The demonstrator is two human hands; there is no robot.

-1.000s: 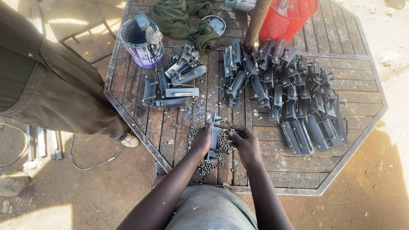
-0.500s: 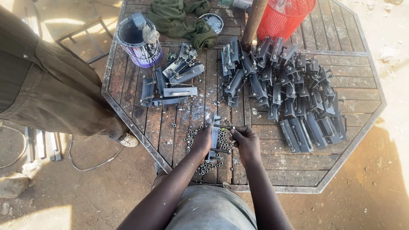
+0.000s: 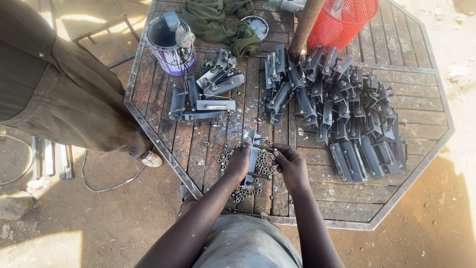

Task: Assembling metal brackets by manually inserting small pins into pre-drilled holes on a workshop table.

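Hazard check: I see my left hand (image 3: 238, 163) steadying a grey metal bracket (image 3: 254, 149) on the slatted table (image 3: 347, 208), right hand (image 3: 291, 166) pinching a bolt (image 3: 264, 147) at it. Loose nuts (image 3: 229, 161) nearby could roll through the slats if nudged.

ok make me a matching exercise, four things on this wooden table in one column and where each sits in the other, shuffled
Things:
1. red plastic mesh basket
2. purple-banded metal paint can
3. crumpled green cloth
4. heap of small metal nuts

Places:
A. near edge, by the left hand and right hand
B. far edge, middle
C. far right corner
D. far left corner

Pairs: 1-C, 2-D, 3-B, 4-A
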